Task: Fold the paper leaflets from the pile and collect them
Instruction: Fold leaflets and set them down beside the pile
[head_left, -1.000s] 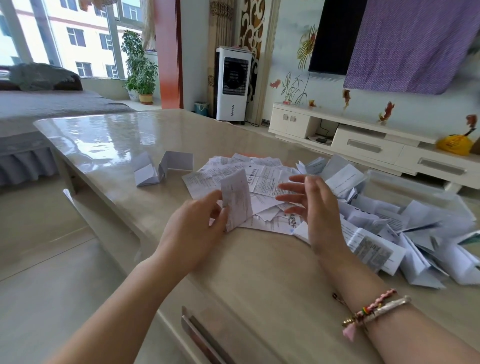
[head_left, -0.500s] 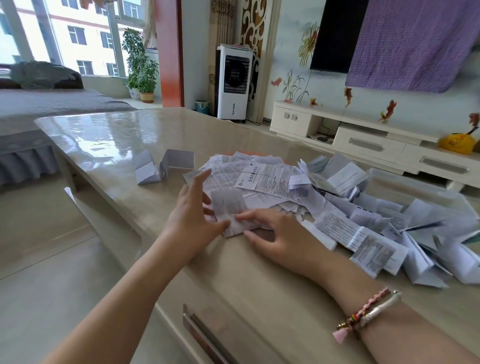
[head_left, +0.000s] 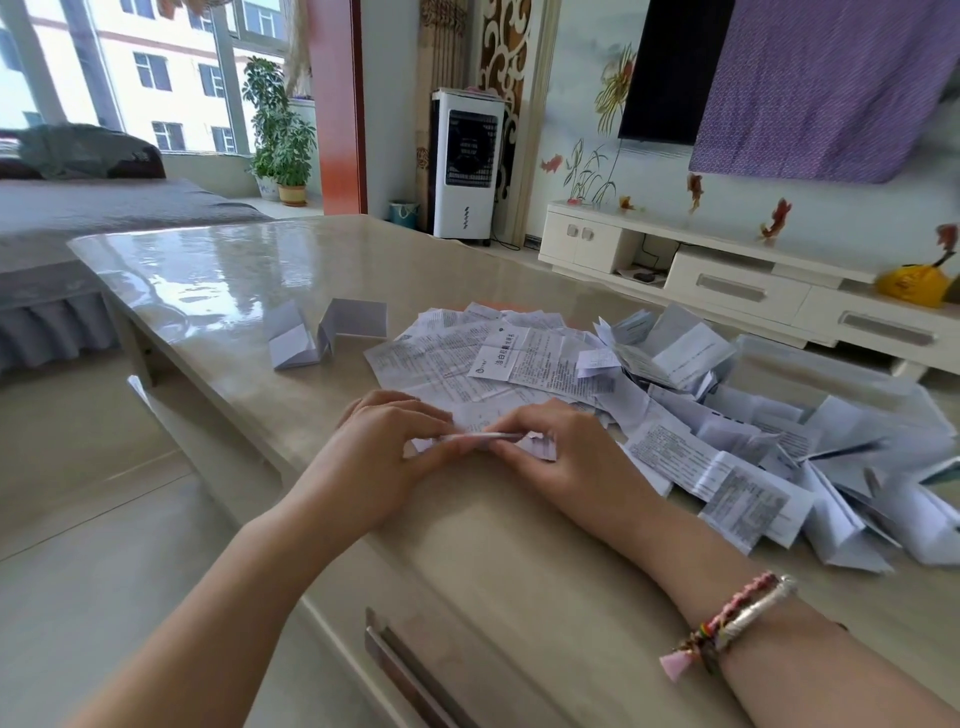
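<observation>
**Leaflet mid-fold at the near table edge**

Where the two hands meet, a single leaflet (head_left: 488, 439) lies pinched between them, long axis running left to right across the body, its doubled edge showing as a thin pale line. Left hand (head_left: 382, 447) grips the left end, thumb on the near side, fingers curled over the top. Right hand (head_left: 558, 457) grips the right end likewise, fingertips (head_left: 511, 422) bent down onto the paper. Both sets of fingers narrow, closed on the sheet; neither hand clearly nearer, each owns one end.

Leaflet sits just above the table (head_left: 519, 545), at the near fringe of the loose pile (head_left: 519, 353), touching or overlapping it; cannot tell which.

Judgement: crease being set. Next move likely a press along that left-right line.

Two folded leaflets (head_left: 327, 332) stand well apart, far left. Wrists low, forearms converging. Bracelet (head_left: 732, 623) on right wrist.
</observation>
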